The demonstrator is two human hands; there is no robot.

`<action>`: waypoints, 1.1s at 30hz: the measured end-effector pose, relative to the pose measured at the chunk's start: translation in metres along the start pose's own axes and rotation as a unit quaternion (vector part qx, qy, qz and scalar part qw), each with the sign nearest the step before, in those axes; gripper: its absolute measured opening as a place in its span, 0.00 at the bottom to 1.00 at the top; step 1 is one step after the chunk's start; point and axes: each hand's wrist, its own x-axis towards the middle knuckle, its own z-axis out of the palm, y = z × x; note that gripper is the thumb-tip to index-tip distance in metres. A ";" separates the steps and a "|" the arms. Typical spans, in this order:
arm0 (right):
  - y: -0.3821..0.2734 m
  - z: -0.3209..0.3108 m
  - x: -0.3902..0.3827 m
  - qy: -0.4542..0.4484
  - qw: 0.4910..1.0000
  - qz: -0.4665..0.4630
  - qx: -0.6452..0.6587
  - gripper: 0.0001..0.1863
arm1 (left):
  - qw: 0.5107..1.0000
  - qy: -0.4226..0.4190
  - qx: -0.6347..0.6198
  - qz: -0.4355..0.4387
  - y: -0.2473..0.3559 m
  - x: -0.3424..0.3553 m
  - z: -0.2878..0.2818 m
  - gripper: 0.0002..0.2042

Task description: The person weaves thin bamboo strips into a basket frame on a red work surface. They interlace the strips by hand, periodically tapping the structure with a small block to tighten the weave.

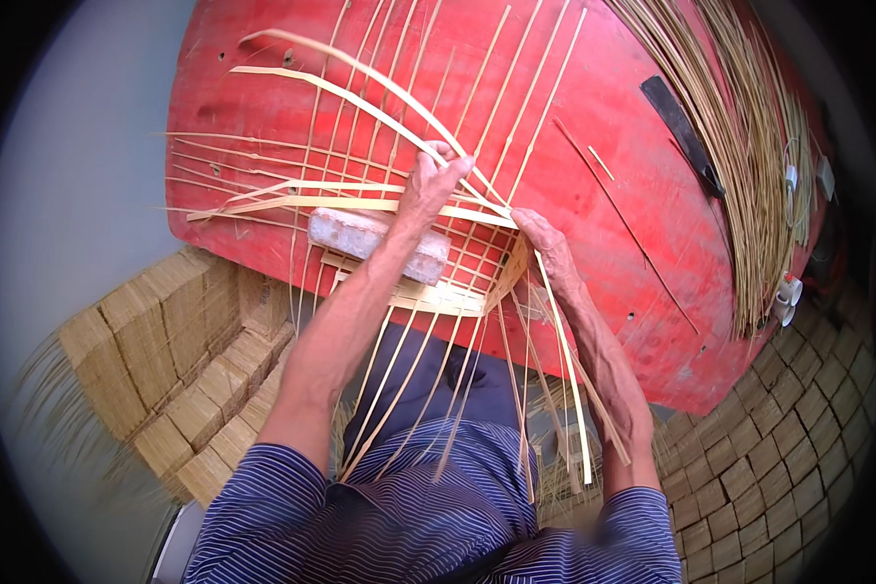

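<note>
A partly woven bamboo basket base (477,258), an open grid of pale strips, lies at the near side of the red board. My left hand (432,183) is closed, thumb and fingers pinching a long bamboo strip (360,102) that arcs to the far left; a second strip curves beside it. At the right corner of the weave, where several strips meet, my right hand (541,239) is closed on the strip ends, its fingertips partly hidden. A whitish block (375,241) rests on the weave next to my left forearm. Loose strip ends hang toward my lap.
The red board (652,292) carries a dark-bladed knife (681,136) and a thick bundle of thin canes (749,146) along its right side. Thin sticks (633,229) lie right of the weave. Stacked tan blocks (165,341) stand at the left, beyond the board's edge.
</note>
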 end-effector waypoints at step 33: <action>0.018 0.013 -0.004 0.032 0.999 -0.004 0.013 0.23 | 0.946 0.035 0.304 0.109 0.002 -0.038 0.046 0.16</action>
